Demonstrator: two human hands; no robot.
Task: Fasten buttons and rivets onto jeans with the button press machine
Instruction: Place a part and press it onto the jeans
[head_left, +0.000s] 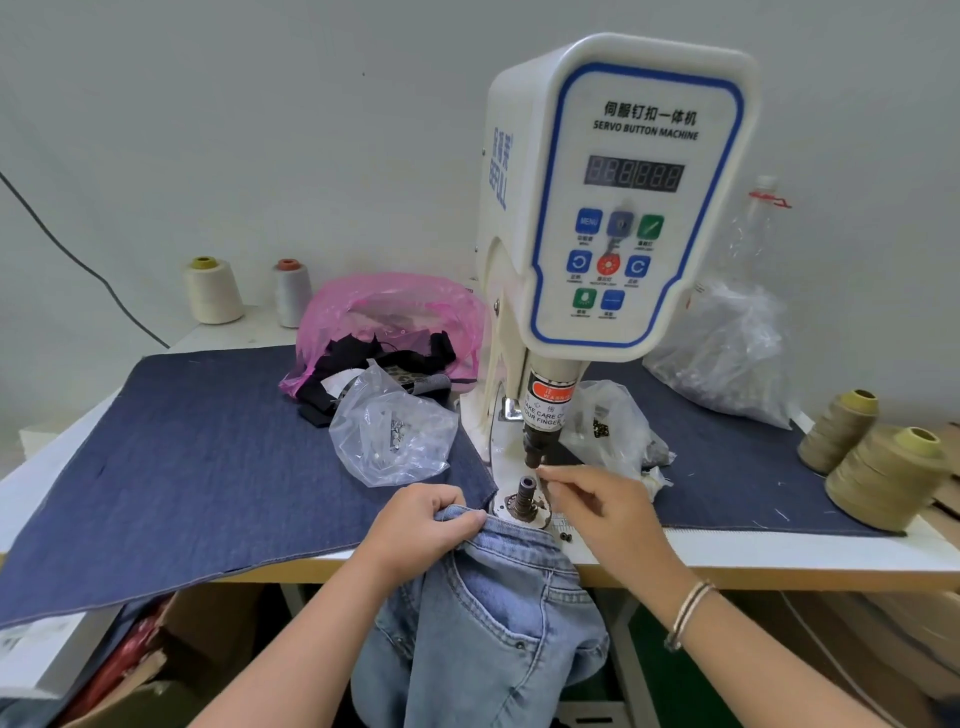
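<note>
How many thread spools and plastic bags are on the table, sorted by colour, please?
Cream thread spool: 1
White thread spool: 1
Olive thread spools: 2
Pink plastic bag: 1
Clear plastic bags: 3
Total: 8

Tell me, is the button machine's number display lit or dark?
Dark: the display on the button machine shows only faint grey, unlit digit segments.

Glossy white plastic machine (618, 197), matt denim cloth (208, 457), crinkly clear plastic bag (389, 431).
</note>
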